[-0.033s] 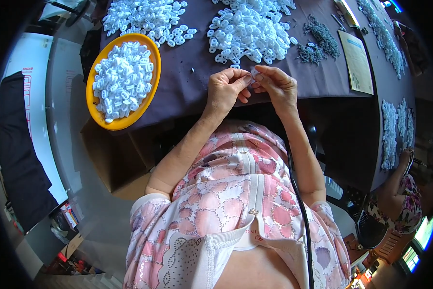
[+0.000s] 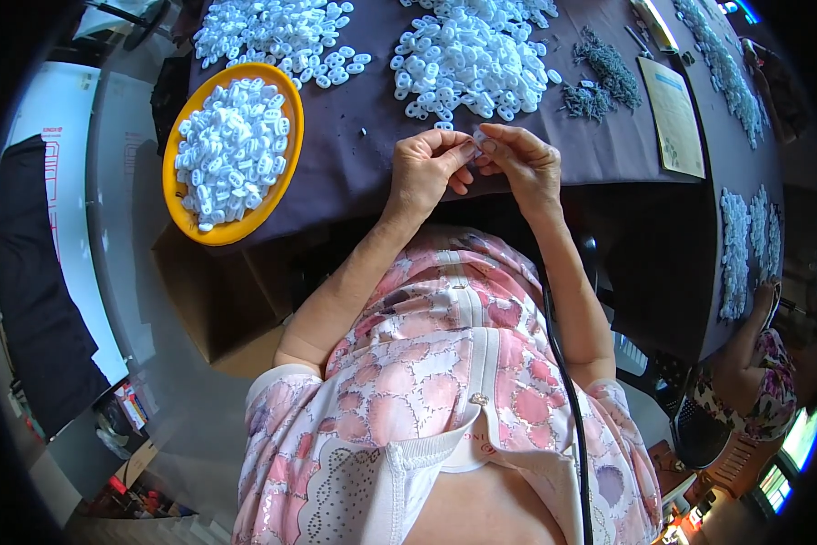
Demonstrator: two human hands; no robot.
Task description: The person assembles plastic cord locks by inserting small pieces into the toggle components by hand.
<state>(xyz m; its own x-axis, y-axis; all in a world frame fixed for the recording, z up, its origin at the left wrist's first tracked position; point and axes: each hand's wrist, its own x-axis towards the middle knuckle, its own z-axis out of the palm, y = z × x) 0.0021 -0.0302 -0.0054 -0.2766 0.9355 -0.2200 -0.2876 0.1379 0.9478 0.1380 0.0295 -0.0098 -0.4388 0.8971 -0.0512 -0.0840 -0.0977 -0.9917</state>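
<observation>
Above the table's near edge, both my hands meet at the fingertips around a small white plastic piece (image 2: 480,138). My left hand (image 2: 426,166) pinches it from one side with thumb and forefinger. From the other side my right hand (image 2: 524,163) grips it, fingers closed. Much of the piece is hidden by the fingers. Just beyond my hands lies a large heap of white oval plastic pieces (image 2: 467,68) with holes. To its right sits a pile of small grey screw-like parts (image 2: 611,77).
A yellow oval tray (image 2: 292,136) full of white pieces overhangs the near left table edge. Another white heap (image 2: 267,32) lies behind it. At right are a tan booklet (image 2: 672,118) and more white piles (image 2: 733,254). A co-worker's arm (image 2: 749,341) shows far right. A cardboard box (image 2: 213,300) stands below.
</observation>
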